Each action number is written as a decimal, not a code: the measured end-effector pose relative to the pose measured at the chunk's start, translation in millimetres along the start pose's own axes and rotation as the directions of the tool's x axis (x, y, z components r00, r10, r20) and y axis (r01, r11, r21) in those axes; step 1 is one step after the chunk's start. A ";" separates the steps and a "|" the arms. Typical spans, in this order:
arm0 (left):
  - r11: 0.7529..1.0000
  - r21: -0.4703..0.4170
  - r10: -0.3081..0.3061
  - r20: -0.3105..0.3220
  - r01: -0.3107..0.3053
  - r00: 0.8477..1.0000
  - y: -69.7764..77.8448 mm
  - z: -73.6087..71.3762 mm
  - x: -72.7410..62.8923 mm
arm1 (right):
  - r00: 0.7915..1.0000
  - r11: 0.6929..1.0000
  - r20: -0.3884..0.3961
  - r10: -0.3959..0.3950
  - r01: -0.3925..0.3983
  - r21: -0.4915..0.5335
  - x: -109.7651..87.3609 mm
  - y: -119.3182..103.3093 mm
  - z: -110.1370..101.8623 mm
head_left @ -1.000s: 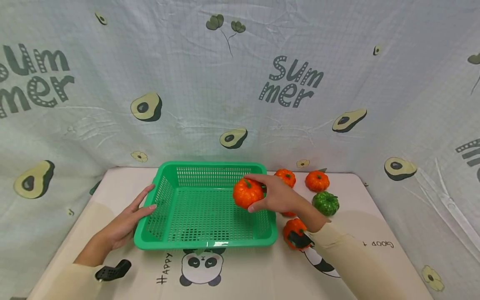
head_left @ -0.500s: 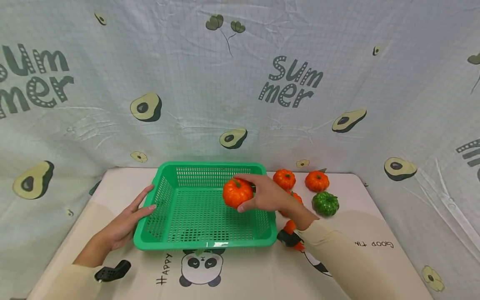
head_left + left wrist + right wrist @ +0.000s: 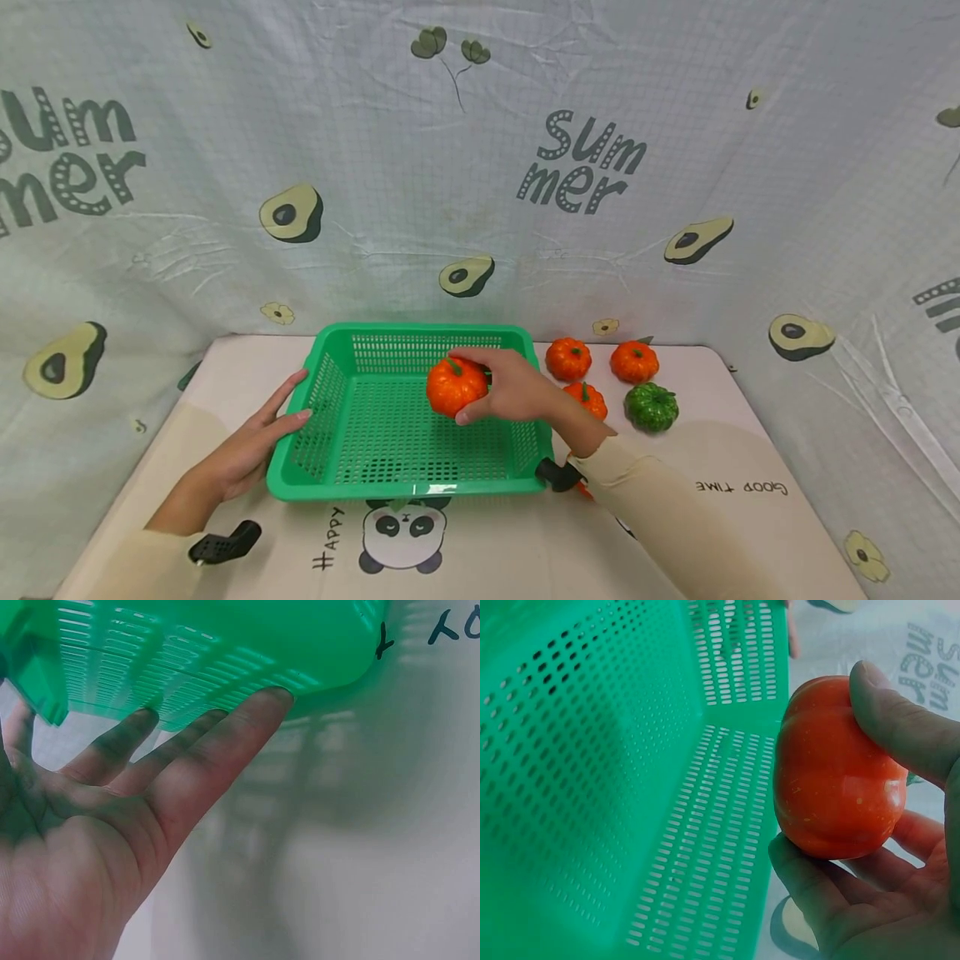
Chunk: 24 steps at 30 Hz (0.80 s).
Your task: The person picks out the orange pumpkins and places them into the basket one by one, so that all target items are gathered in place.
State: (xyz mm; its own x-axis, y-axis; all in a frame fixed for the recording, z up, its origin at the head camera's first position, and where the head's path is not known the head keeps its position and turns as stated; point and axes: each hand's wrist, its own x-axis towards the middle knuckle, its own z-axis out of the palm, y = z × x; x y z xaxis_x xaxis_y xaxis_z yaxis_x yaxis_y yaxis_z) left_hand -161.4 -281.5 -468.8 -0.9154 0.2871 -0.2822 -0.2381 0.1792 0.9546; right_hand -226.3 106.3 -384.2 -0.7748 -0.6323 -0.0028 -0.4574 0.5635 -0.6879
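In the head view a small orange pumpkin (image 3: 454, 390) with a green stem hangs over the inside of the green perforated basket (image 3: 360, 490). My right hand (image 3: 513, 387) grips it from the right, thumb on one side and fingers on the other. The right wrist view shows the glossy ribbed pumpkin (image 3: 836, 780) in that grip, beside the basket's slotted wall. My left hand (image 3: 251, 446) lies at the basket's left side with straight, spread fingers. Seen from the left wrist, its fingertips meet the outside of the basket wall (image 3: 225, 645), palm turned up.
Right of the basket sit orange pumpkins (image 3: 567, 359), including one at the back right (image 3: 634, 362) and one nearer (image 3: 587, 400), plus a green pumpkin (image 3: 651, 407). Another orange one is mostly hidden under my right sleeve (image 3: 645, 492). A patterned cloth (image 3: 480, 167) hangs behind the table.
My right hand has carried the orange pumpkin leftward, from the basket's right side toward its middle, uncovering pumpkins behind the arm. The left hand and basket have stayed in place.
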 end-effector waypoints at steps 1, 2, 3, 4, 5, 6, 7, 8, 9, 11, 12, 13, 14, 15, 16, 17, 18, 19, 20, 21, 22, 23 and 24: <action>1.000 0.001 0.003 0.001 -0.003 1.000 0.1 0.0 -0.2 | 1.000 1.000 -0.002 0.000 0.000 0.002 1.0 -0.8 0.6; 1.000 0.004 0.006 0.001 -0.006 1.000 0.1 -0.2 -0.2 | 1.000 1.000 -0.005 0.001 -0.001 0.002 2.0 -1.5 1.2; 1.000 0.005 0.007 0.000 -0.007 1.000 0.0 -0.3 0.0 | 1.000 1.000 -0.006 -0.001 0.001 0.006 3.1 -2.2 1.9; 1.000 0.004 0.007 -0.003 -0.007 1.000 -0.1 -0.1 0.1 | 1.000 1.000 -0.006 -0.004 0.004 0.003 4.2 -2.7 2.5; 1.000 0.004 0.008 -0.002 -0.008 1.000 -0.2 -0.1 0.2 | 1.000 1.000 -0.006 -0.004 0.004 0.001 5.5 -3.1 3.2; 1.000 0.007 0.007 -0.004 -0.007 1.000 -0.5 -0.2 0.5 | 1.000 1.000 -0.004 -0.004 0.004 -0.002 6.7 -3.7 3.8; 1.000 0.007 0.005 -0.003 -0.005 1.000 -0.6 -0.1 0.6 | 1.000 1.000 -0.001 -0.002 0.002 -0.004 8.0 -4.3 4.3; 1.000 0.006 0.004 -0.003 -0.004 1.000 -1.1 -0.2 0.8 | 1.000 1.000 0.002 -0.001 0.001 -0.002 9.3 -4.6 4.9; 1.000 0.001 0.001 -0.006 -0.001 1.000 -1.2 0.1 0.9 | 1.000 1.000 0.005 0.000 0.000 0.001 10.7 -5.2 5.4; 1.000 0.000 -0.002 -0.008 0.002 1.000 -1.6 -0.1 0.9 | 1.000 1.000 0.010 0.003 -0.003 0.001 13.6 -6.2 6.3; 1.000 0.001 -0.003 -0.009 0.003 1.000 -1.7 -0.2 0.9 | 1.000 1.000 0.012 0.003 -0.003 0.008 14.9 -7.2 6.7; 1.000 0.002 -0.004 -0.009 0.004 1.000 -1.8 -0.4 0.8 | 1.000 1.000 0.014 0.002 -0.002 0.011 16.4 -7.8 7.1; 1.000 0.005 -0.002 -0.012 0.002 1.000 -1.9 -0.5 0.8 | 1.000 1.000 0.013 0.000 0.000 0.015 17.8 -8.3 7.6; 1.000 0.008 -0.001 -0.014 0.001 1.000 -1.9 -0.6 0.7 | 1.000 1.000 0.012 -0.003 0.003 0.017 19.2 -8.9 8.0; 1.000 0.011 -0.001 -0.016 0.001 1.000 -2.1 -0.7 0.8 | 1.000 1.000 0.012 -0.006 0.006 0.016 20.6 -9.4 8.4; 1.000 0.013 0.002 -0.015 -0.002 1.000 -2.1 -0.8 0.7 | 1.000 1.000 0.009 -0.010 0.010 0.013 21.8 -9.9 8.7; 1.000 0.014 0.003 -0.016 -0.003 1.000 -2.2 -0.7 0.8 | 1.000 1.000 0.007 -0.013 0.013 0.015 23.2 -10.0 9.2; 1.000 0.014 0.003 -0.016 -0.003 1.000 -2.2 -0.6 0.9 | 1.000 1.000 0.005 -0.017 0.017 0.012 24.7 -9.9 9.9; 1.000 0.012 0.004 -0.017 -0.004 1.000 -2.2 -0.5 1.0 | 1.000 1.000 0.001 -0.021 0.021 0.009 26.1 -9.7 10.5; 1.000 0.009 0.003 -0.016 -0.003 1.000 -2.3 -0.4 1.0 | 1.000 1.000 0.000 -0.022 0.022 0.004 27.6 -9.8 11.1; 1.000 0.006 0.002 -0.016 -0.002 1.000 -2.4 -0.4 1.1 | 1.000 1.000 -0.001 -0.022 0.022 -0.001 29.0 -9.7 11.9; 1.000 0.003 0.000 -0.015 0.000 1.000 -2.4 -0.3 1.0 | 1.000 1.000 -0.002 -0.022 0.022 -0.002 30.4 -9.7 12.6; 1.000 0.003 0.000 -0.015 0.000 1.000 -2.3 -0.2 0.9 | 1.000 1.000 -0.001 -0.023 0.023 -0.001 31.7 -9.8 13.2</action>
State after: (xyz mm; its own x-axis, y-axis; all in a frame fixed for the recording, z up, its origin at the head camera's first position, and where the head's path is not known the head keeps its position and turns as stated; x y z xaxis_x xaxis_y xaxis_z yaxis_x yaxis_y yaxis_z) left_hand -161.8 -281.8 -471.2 -0.9200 0.2733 -0.2810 -0.2375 0.1818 0.9542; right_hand -240.5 73.7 -387.1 -0.7646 -0.6444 0.0143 -0.4758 0.5493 -0.6870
